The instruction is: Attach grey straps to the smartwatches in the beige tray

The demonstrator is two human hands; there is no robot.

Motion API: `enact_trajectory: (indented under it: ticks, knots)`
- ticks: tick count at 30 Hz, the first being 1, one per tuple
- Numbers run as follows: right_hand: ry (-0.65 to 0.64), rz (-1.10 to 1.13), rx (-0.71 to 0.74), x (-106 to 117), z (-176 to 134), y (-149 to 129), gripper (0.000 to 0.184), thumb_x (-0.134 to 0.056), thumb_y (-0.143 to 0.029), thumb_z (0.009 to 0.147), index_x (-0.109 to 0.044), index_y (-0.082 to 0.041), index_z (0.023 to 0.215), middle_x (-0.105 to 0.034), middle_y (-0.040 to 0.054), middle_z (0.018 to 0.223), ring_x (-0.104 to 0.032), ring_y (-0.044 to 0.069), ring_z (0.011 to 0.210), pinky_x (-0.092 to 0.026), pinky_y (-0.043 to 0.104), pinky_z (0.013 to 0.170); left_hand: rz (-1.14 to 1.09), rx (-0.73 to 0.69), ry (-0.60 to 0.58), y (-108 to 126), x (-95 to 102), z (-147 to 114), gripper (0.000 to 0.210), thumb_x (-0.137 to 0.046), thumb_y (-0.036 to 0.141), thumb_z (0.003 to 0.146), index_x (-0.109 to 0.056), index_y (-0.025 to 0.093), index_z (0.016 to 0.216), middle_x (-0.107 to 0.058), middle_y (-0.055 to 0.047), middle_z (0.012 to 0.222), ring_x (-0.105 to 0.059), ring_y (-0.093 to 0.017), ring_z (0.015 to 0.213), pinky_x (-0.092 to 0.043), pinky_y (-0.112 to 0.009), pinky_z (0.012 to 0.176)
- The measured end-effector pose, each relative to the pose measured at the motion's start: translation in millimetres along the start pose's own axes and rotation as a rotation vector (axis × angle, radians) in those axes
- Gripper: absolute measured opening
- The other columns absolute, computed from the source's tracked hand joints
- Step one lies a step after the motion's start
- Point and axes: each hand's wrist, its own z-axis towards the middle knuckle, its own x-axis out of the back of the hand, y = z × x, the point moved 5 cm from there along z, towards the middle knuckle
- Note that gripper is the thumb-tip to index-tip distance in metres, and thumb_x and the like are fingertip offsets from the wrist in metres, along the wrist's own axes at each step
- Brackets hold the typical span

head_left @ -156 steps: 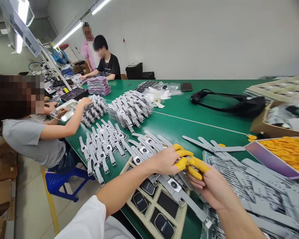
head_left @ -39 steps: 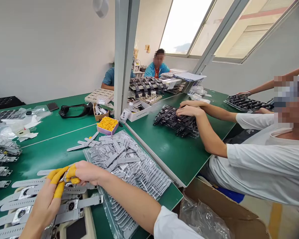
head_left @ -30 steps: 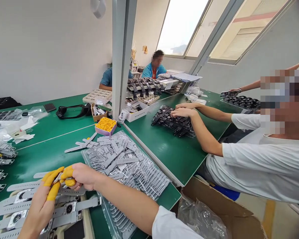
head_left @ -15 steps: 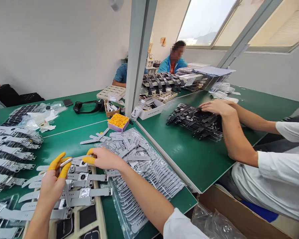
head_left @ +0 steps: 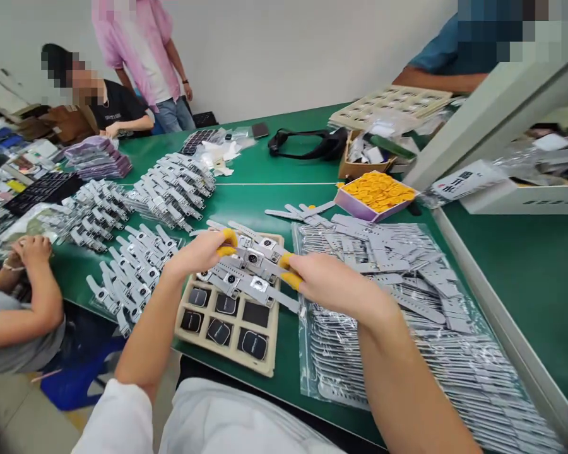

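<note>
My left hand (head_left: pixel 201 252), with yellow finger cots, pinches one strap end of a grey-strapped smartwatch (head_left: pixel 253 258). At the opposite side my right hand (head_left: pixel 329 280), also in yellow cots, has thumb and finger closed on the other strap. The watch lies level between them, sensor side up, over other strapped watches (head_left: pixel 259 285) on a beige tray (head_left: pixel 273 343). Dark watch faces without straps (head_left: pixel 253 343) sit in the tray's near compartments, one of which shows no watch. To the right, many loose grey straps (head_left: pixel 388 246) lie on a plastic-covered layer of straps.
A box of yellow finger cots (head_left: pixel 378 192) stands behind the straps. Rows of strapped watches (head_left: pixel 132 271) lie at left, beside a co-worker's hands (head_left: pixel 31 252). Black goggles (head_left: pixel 307 145) and a small carton (head_left: pixel 360 167) are farther back. A metal post (head_left: pixel 492 120) rises at right.
My view has swung left, bringing more co-workers in sight. My hands are farther apart, with the watch stretched between them; earlier, my left hand pinched a small pale piece close to the right hand.
</note>
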Motion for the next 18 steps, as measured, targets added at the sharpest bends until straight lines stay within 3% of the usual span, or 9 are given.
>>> enact_trajectory:
  ticks: [5,7,12,15,18]
  knots:
    - [-0.261,0.002,0.128,-20.2,-9.6,-31.8,0.024,-0.063,-0.006,0.081,-0.053,-0.023,0.066,-0.056,0.0012,0.064,-0.039,0.013,0.052,-0.025,0.033,0.053,-0.157,-0.116,-0.327,11.9,-16.5,-33.9,0.02,-0.055,0.024,0.1,-0.073,0.02,0.106,-0.075,-0.007,0.107,-0.068,-0.02,0.093,-0.052,-0.031,0.082]
    - [-0.344,0.011,0.148,-25.9,-9.3,-39.2,0.029,-0.064,-0.003,0.077,-0.051,-0.022,0.06,-0.053,0.0001,0.06,-0.036,0.013,0.05,-0.024,0.033,0.052,-0.133,-0.147,-0.373,17.8,-28.1,-42.4,0.024,-0.051,0.022,0.101,-0.075,0.021,0.104,-0.074,-0.007,0.102,-0.067,-0.02,0.089,-0.052,-0.031,0.082]
    - [-0.353,0.01,0.162,-22.0,-2.3,-41.7,0.035,-0.066,0.0,0.071,-0.047,-0.021,0.05,-0.044,-0.0024,0.049,-0.034,0.013,0.048,-0.025,0.033,0.053,0.019,-0.205,-0.188,22.2,-52.7,-51.5,0.034,-0.044,0.019,0.102,-0.076,0.026,0.098,-0.069,-0.005,0.095,-0.063,-0.022,0.088,-0.052,-0.032,0.083]
    - [-0.307,0.061,0.148,-8.8,1.1,-29.7,0.037,-0.073,-0.007,0.073,-0.048,-0.021,0.049,-0.044,-0.0029,0.048,-0.037,0.013,0.049,-0.026,0.033,0.053,0.071,-0.302,-0.027,5.8,-68.1,-55.5,0.036,-0.043,0.02,0.102,-0.076,0.031,0.11,-0.072,-0.006,0.111,-0.065,-0.023,0.099,-0.055,-0.033,0.088]
    - [-0.215,0.095,0.075,7.4,1.3,-6.9,0.03,-0.076,-0.015,0.08,-0.058,-0.02,0.056,-0.052,-0.0023,0.053,-0.041,0.013,0.05,-0.028,0.032,0.054,0.153,-0.4,0.152,-21.5,-84.3,-56.4,0.037,-0.045,0.024,0.099,-0.077,0.034,0.115,-0.073,-0.005,0.107,-0.066,-0.024,0.092,-0.056,-0.036,0.085]
